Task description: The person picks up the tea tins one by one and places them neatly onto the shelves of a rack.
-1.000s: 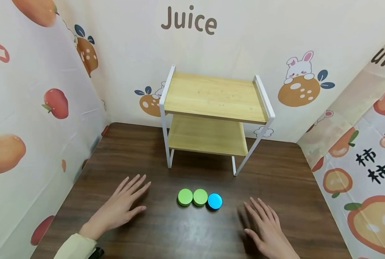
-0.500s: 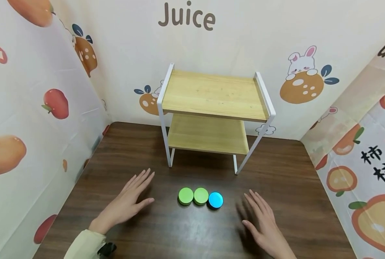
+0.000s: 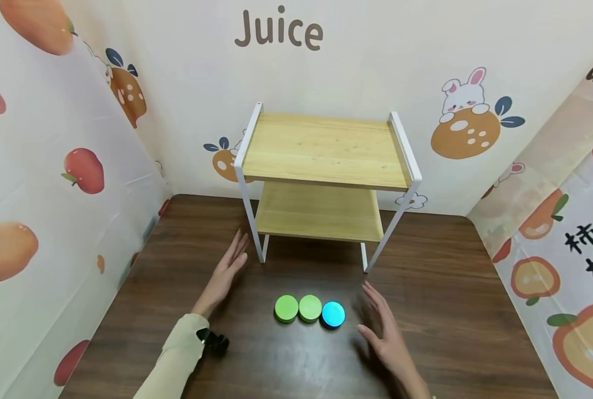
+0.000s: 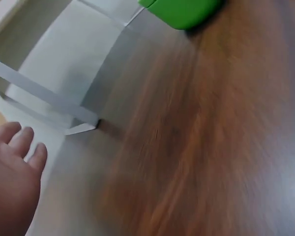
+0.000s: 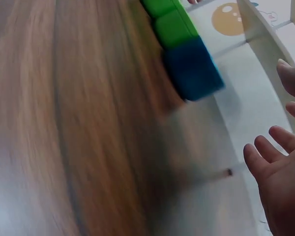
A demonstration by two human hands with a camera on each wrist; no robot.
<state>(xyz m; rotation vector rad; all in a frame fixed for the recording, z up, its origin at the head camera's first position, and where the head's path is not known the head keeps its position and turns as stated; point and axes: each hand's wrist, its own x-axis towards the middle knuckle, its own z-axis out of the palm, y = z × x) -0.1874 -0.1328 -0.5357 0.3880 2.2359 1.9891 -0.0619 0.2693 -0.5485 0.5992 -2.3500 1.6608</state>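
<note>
Two short round green containers [image 3: 286, 308] [image 3: 310, 308] and a blue one [image 3: 333, 315] stand side by side in a row on the dark wooden table. My left hand [image 3: 223, 277] is to the left of the row, near the shelf's front left leg, with its fingers extended and nothing in them. On the other side, my right hand [image 3: 386, 335] hovers close to the blue container, thumb and fingers spread apart, palm facing the row. The right wrist view shows the blue container [image 5: 194, 69] beside the green ones, apart from the fingertips [image 5: 255, 157]. A green container [image 4: 187, 11] is partly visible in the left wrist view.
Behind the row stands a two-tier shelf with a wooden top board [image 3: 326, 149], a lower board [image 3: 318, 213] and white metal legs [image 3: 389, 235]. Fruit-printed cloth walls [image 3: 187, 83] enclose the table [image 3: 456, 277] at the back and both sides.
My left hand has moved forward and right, toward the shelf leg. My right hand has shifted forward and left, closer to the blue container. The containers stay in place.
</note>
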